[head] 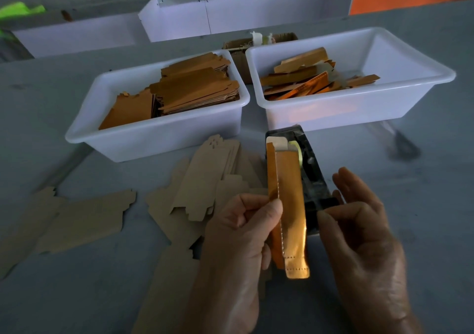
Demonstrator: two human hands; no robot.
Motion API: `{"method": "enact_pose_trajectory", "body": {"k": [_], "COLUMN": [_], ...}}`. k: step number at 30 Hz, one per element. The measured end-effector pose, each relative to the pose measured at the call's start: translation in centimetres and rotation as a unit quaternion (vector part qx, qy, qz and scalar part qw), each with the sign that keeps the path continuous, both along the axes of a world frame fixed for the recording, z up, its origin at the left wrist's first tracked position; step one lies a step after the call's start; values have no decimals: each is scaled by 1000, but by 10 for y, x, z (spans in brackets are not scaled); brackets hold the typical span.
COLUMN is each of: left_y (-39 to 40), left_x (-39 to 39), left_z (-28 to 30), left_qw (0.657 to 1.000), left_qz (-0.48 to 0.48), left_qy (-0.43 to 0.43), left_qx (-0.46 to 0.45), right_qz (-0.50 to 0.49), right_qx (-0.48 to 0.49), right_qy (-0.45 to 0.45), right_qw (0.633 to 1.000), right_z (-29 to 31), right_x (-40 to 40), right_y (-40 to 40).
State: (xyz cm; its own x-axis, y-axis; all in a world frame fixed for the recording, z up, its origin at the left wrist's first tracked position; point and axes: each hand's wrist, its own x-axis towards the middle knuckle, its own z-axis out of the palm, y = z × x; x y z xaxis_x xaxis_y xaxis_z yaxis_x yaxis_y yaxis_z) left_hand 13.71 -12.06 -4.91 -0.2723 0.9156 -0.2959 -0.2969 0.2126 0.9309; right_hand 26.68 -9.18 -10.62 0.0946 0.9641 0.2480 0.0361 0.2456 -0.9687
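My left hand [238, 241] grips a long, folded orange carton [289, 200] by its left edge, thumb on top, and holds it upright above the table. A dotted perforation line runs down its face. My right hand [359, 231] hovers just right of the carton with loosely curled fingers that hold nothing. Behind the carton stands a black tape dispenser [313, 177] with a pale roll. Flat brown carton blanks [195, 192] lie spread on the grey table under and left of my left hand.
Two white plastic tubs stand beyond the dispenser: the left tub [159, 131] holds stacked flat orange blanks, the right tub [359, 105] holds loose folded cartons. A torn cardboard box [238, 48] sits behind them. White trays [179, 23] line the far edge.
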Motion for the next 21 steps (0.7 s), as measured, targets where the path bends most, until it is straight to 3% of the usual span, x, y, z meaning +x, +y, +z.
{"method": "enact_pose_trajectory", "body": {"k": [5, 12, 17, 21], "left_y": [9, 16, 18, 17], "left_x": [6, 7, 9, 10], "left_z": [7, 5, 6, 9], "left_qw": [996, 974, 946, 971], "left_qz": [-33, -121, -122, -66], "left_qy": [64, 190, 299, 231], "left_qx": [51, -9, -20, -5], "right_qz": [-17, -21, -37, -28], "right_qx": [4, 5, 34, 20], "right_qy": [-32, -80, -183, -191], "right_qw": [999, 997, 982, 981], "right_z": [-1, 7, 11, 13], "right_x": [0, 0, 0, 7], "right_y": [1, -2, 1, 3]}}
